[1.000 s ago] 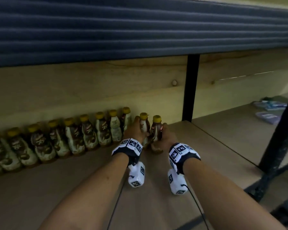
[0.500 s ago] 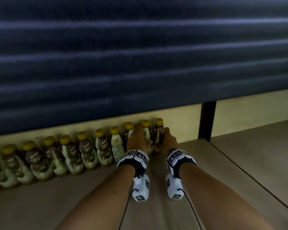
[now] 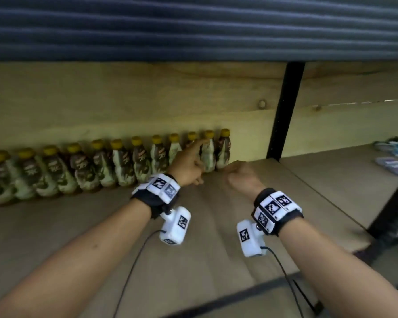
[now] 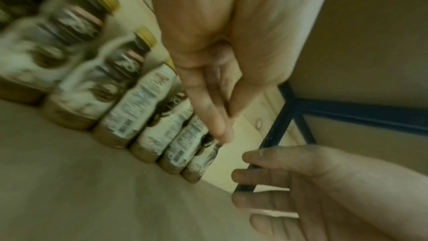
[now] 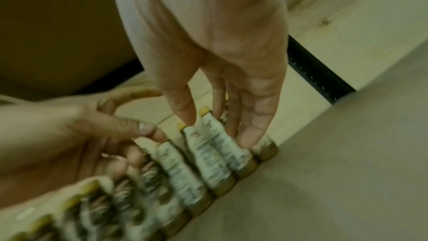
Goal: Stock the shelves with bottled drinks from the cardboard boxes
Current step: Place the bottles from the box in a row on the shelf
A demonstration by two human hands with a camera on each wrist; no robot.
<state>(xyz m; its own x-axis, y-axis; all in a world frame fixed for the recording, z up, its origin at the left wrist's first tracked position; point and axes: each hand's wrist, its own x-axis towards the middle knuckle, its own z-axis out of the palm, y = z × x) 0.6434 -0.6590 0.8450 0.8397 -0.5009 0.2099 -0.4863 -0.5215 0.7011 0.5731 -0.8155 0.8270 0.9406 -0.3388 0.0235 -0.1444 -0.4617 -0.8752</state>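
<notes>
1. head view: bottles [image 3: 124,166] upright in one row on the shelf [image 3: 193,260], against the back board.
2. left hand [image 3: 189,166] empty, fingers loose, just before the row's right end.
3. right hand [image 3: 241,177] empty, fingers relaxed, clear of the bottles.

bottles [image 3: 124,164] along shelf [image 3: 193,260] back

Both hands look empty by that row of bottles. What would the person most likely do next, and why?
Probably pull both hands back to fetch more bottles. The left hand and right hand hold nothing, the end bottle stands upright in the row, and bare shelf board remains in front.
</notes>
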